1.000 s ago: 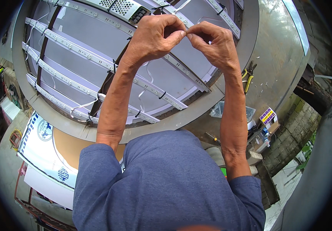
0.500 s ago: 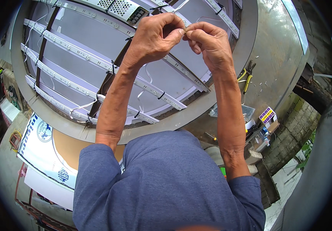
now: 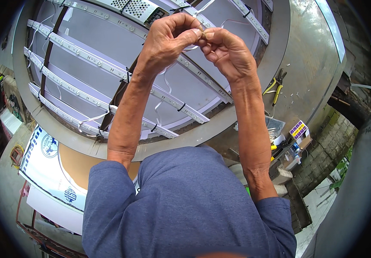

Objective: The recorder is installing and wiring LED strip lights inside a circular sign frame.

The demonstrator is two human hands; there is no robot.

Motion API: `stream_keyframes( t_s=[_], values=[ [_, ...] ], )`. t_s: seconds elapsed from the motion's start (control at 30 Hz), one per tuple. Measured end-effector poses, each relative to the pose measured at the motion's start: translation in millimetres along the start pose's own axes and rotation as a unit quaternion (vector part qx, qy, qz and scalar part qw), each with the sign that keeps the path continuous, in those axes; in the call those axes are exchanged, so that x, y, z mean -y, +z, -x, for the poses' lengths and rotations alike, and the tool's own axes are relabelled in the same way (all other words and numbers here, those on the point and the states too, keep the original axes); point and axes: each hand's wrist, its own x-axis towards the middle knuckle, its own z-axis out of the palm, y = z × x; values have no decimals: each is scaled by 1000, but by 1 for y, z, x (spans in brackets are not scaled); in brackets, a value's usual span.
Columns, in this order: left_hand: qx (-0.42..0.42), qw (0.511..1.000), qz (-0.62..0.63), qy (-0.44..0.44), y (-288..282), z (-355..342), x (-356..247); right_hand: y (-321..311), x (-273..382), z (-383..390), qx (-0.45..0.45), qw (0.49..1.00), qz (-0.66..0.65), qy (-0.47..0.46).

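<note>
My left hand point(image 3: 164, 43) and my right hand point(image 3: 233, 56) meet fingertip to fingertip at the top middle, both closed in a pinch. A tiny brownish thing shows between the fingertips, too small to name. Below them a white wire point(image 3: 190, 48) loops out, and whether it runs into my fingers is hidden. Under my hands lies a large round panel with a grey rim point(image 3: 151, 151), crossed by several white LED strips point(image 3: 78, 51) tied to dark bars with black cable ties. Just left of my left hand sits a perforated metal power supply point(image 3: 136, 10) with a dark terminal block.
Yellow-handled pliers point(image 3: 277, 92) and small scraps lie on the metal surface point(image 3: 306, 64) to the right. Beyond my right forearm are a clear plastic tray point(image 3: 274, 124) and a purple-and-yellow box point(image 3: 298, 130). A printed white sheet point(image 3: 50, 165) lies at lower left.
Both hands have shifted slightly left, with the fingertips still together. The right wrist has turned a little, and the white loop below the fingers now shows.
</note>
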Motion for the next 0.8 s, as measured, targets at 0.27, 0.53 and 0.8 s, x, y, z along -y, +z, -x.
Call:
stream_keyframes(
  t_s=[0.27, 0.53, 0.8],
  values=[
    [-48, 998, -2, 47, -4, 0, -9, 0, 3, 7, 64, 998, -29, 2],
    [-49, 997, 7, 62, -4, 1, 2, 5, 27, 32, 15, 987, 74, -142],
    [-48, 996, -9, 73, -6, 3, 2, -111, 95, 105, -457, 752, 349, -323]
  ],
)
